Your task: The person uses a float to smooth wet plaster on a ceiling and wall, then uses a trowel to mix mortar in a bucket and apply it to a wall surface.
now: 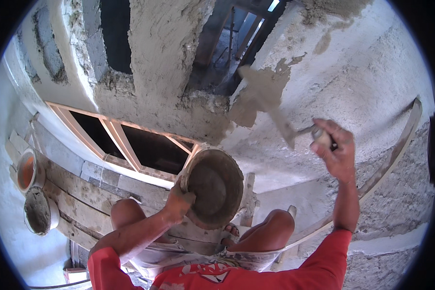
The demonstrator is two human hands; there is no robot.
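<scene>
My left hand [180, 200] grips the rim of a round, mortar-smeared bucket [212, 186], holding it tilted in front of my knees. Grey residue coats the inside of the bucket. Off to the right, my right hand [337, 147] is closed round the handle of a trowel [270, 107]. The trowel's blade, blurred by motion, points up and left toward a patch of wet mortar [249, 99] on the wall beside a window opening. Whether the blade touches the wall I cannot tell.
I squat on wooden scaffold planks [77, 193]. At the left end stand a bucket with an orange interior [29, 169] and a mortar-crusted bucket [39, 211]. A wooden window frame [112, 137] lies below the rough wall. A long board [394, 162] leans at the right.
</scene>
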